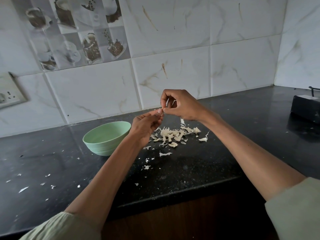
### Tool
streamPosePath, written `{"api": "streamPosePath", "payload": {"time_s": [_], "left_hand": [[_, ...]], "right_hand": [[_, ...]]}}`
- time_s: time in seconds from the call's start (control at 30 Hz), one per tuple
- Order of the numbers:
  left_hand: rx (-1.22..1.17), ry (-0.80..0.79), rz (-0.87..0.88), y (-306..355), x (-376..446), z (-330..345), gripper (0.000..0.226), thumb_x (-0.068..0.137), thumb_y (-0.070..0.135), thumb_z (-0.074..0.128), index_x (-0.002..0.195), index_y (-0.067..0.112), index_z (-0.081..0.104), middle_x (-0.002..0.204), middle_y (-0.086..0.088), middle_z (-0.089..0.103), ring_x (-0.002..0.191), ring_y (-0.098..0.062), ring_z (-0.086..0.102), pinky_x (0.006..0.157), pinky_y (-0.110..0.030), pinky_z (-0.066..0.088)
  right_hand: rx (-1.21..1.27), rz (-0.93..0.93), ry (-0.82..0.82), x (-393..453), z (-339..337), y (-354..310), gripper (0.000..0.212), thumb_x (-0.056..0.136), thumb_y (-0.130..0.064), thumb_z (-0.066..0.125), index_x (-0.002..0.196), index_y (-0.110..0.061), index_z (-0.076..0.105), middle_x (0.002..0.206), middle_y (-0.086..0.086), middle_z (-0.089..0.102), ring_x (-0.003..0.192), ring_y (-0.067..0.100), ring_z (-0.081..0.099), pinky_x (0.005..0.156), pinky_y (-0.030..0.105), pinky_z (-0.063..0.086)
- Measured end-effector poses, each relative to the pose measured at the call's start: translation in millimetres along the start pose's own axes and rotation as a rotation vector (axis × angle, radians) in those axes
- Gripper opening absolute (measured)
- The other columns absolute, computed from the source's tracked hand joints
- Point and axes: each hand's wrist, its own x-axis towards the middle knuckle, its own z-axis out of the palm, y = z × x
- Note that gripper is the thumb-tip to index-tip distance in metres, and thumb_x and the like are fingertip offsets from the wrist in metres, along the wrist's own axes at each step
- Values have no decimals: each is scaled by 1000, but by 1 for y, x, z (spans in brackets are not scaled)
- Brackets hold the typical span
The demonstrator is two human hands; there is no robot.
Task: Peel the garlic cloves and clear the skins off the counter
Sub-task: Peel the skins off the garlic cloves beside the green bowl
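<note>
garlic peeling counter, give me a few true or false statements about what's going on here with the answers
1. Both hands pinch a small garlic clove above the counter. True: the left hand and right hand meet on it in the air.
2. The green bowl sits to the right of the garlic pile. False: it stands left of the pile of cloves and skins.
3. The bowl lies tipped on its side. False: it stands upright.
4. Bits of skin lie scattered on the black counter. True.
5. The wall behind the counter is bare brick. False: it is tiled.
</note>
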Motion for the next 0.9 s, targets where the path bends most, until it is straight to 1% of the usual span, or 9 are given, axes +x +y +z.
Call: {"api": "streamPosePath", "payload": {"time_s": [0.17,0.23,0.33,0.4,0.53,0.63,0.7,0.77,0.9], "left_hand": [[-126,3,-51,1,-3,9,7,96,-2,69,100,-5,74,84,-10,75,72,-13,71,66,-18,61],[-160,21,-77,1,-3,10,7,98,-6,66,99,-6,73,83,-11,73,72,-13,69,64,-18,60],[-144,41,-97,0,-3,10,6,98,-2,67,98,-2,73,80,-8,72,72,-11,63,60,-16,58],[-159,40,-97,0,-3,10,6,99,1,68,98,0,74,79,-6,70,71,-9,61,60,-15,57],[-212,84,-62,3,1,6,7,98,1,68,103,0,74,76,-5,68,64,-7,59,58,-15,55],[-171,87,-13,3,3,2,18,95,6,74,111,-1,75,79,-5,71,67,-7,61,59,-16,55],[-118,66,9,3,2,1,20,94,9,77,111,-1,76,83,-4,73,70,-7,63,63,-17,56],[-75,48,15,3,1,2,18,95,8,75,111,-1,76,87,-6,75,74,-9,65,66,-19,57],[-31,24,31,3,0,4,17,96,7,73,110,-4,74,91,-10,73,77,-12,65,69,-22,58]], "right_hand": [[2,30,49,1,5,1,23,85,-14,83,88,-16,60,89,4,72,70,8,60,74,40,56],[-10,33,66,1,9,1,23,86,-15,83,89,-13,60,87,5,70,68,8,58,71,39,56],[-12,29,86,3,13,0,23,89,-17,82,92,-11,60,86,5,69,68,7,56,67,34,54],[-9,20,83,3,13,0,21,92,-19,80,95,-12,60,87,4,69,69,10,58,69,32,54],[16,9,61,3,16,-2,14,93,-14,75,98,-13,63,91,1,71,78,21,65,75,39,57],[26,3,100,4,14,-4,13,94,-15,76,101,-13,66,95,-5,72,77,7,65,71,28,56],[27,-4,136,4,10,-5,16,93,-19,79,102,-15,67,98,-7,72,80,6,66,71,24,56],[18,-7,150,3,7,-5,18,90,-21,82,102,-17,68,99,-8,72,84,9,68,72,24,57],[-39,-12,105,1,7,-4,17,90,-10,80,99,-20,70,96,-8,74,85,10,69,73,28,58]]}}
